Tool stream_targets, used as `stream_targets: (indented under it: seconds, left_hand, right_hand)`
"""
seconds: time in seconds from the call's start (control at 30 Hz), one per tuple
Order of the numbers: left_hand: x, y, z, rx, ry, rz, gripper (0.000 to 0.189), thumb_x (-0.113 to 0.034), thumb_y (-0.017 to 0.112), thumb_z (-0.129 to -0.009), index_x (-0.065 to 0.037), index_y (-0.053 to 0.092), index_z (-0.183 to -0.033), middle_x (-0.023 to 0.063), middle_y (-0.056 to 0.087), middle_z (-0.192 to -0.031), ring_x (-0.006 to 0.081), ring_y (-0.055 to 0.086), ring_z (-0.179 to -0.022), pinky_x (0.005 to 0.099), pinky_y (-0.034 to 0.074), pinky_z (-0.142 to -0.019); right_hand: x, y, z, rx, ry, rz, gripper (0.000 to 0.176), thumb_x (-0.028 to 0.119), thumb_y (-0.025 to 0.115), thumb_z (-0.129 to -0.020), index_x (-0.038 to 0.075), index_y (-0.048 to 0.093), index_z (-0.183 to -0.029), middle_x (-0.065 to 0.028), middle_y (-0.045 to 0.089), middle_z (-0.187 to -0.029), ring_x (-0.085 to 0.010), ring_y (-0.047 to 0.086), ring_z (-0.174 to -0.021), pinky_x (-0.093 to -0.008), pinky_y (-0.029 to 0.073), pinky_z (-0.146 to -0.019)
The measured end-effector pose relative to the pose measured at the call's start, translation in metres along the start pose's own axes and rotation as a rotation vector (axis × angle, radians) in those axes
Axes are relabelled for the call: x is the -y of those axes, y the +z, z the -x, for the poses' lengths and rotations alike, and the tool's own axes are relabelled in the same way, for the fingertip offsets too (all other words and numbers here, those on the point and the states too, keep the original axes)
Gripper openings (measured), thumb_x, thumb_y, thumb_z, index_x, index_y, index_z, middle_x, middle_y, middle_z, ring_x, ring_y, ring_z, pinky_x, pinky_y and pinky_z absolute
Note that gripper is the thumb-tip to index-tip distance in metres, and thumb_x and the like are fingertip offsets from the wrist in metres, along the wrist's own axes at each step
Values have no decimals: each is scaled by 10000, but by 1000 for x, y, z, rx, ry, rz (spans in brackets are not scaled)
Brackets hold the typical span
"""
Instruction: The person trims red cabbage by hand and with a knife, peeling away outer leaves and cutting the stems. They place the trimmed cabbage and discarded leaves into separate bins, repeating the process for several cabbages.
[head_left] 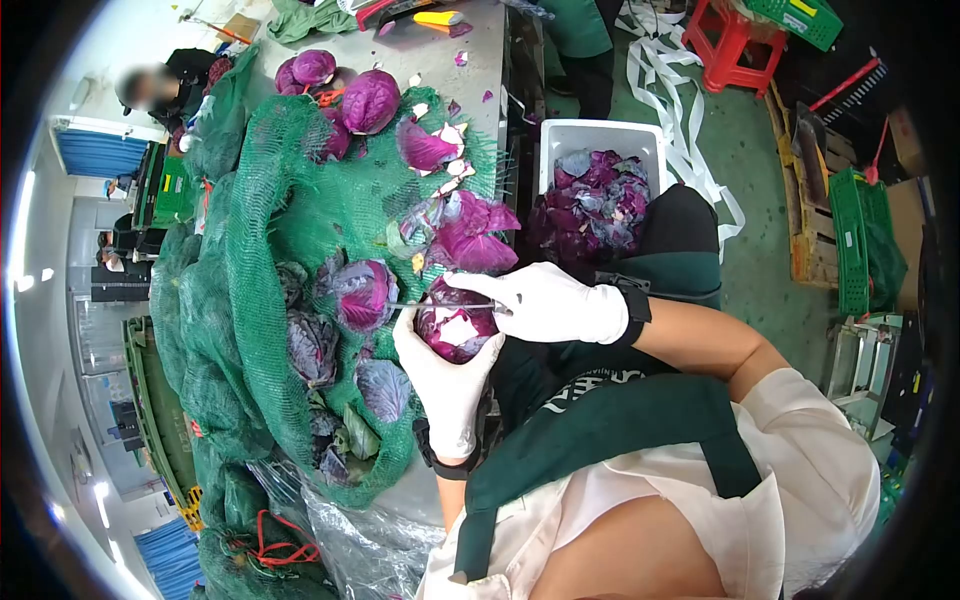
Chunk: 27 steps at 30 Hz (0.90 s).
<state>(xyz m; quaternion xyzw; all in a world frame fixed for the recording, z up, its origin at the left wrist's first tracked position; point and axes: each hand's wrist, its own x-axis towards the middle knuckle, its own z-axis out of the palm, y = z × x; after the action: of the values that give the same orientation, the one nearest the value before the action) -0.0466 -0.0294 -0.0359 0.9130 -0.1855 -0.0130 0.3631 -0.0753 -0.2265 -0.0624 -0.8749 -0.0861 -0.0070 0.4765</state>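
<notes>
Closest to me, my gloved left hand (447,385) cups a red cabbage (455,328) from below, fingers wrapped firmly round it, cut face up, just off the table's near edge and in front of my apron. My right hand (550,303) is clenched on a knife (440,305), its thin blade lying flat across the top of the head, tip pointing out past my left fingertips.

That is the worry here. The blade sits right beside the left glove, and I reckon a slip on a glossy leaf would carry the edge into that thumb. The head is only held in the air too, so a hard push could knock it out of my palm.

Just beyond, torn purple leaves (470,235) lie on the green mesh sack (300,200), with more whole cabbages (362,293) nested in it. Further right, a white bin (600,135) on the floor holds the trimmings (595,200).
</notes>
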Motion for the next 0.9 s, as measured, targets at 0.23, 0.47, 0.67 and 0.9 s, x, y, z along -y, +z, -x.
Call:
stream_targets:
  seconds: [0.23,0.47,0.67,0.9]
  left_hand:
    - [-2,-2,-7,-55,189,-71,1073,-222,936,-610,19,341,-1469,195,421,-1418,301,414,-1351,427,314,-1155]
    - [2,19,3,-103,85,45,1087,-235,927,-610,16,319,-1476,192,415,-1396,327,410,-1335,450,305,-1148]
    - [5,17,-3,-98,145,20,1042,-222,890,-631,25,322,-1470,201,420,-1392,336,427,-1320,446,324,-1138]
    - [1,16,6,-92,271,-23,1018,-185,844,-599,12,342,-1462,245,403,-1442,402,392,-1361,480,301,-1158]
  right_hand:
    - [6,-9,0,47,-86,118,718,133,547,-859,184,377,-1555,-102,673,-796,-267,647,-642,-375,543,-624]
    - [-7,-1,1,-63,-142,96,743,100,543,-854,225,354,-1561,-93,710,-943,-291,670,-662,-358,571,-659]
    - [9,-11,-5,0,-78,157,683,88,502,-875,189,387,-1541,-117,710,-971,-279,670,-677,-357,569,-653]
    - [-106,8,-71,-11,-73,275,532,67,507,-897,52,514,-1429,-104,699,-812,-150,575,-524,-296,479,-492]
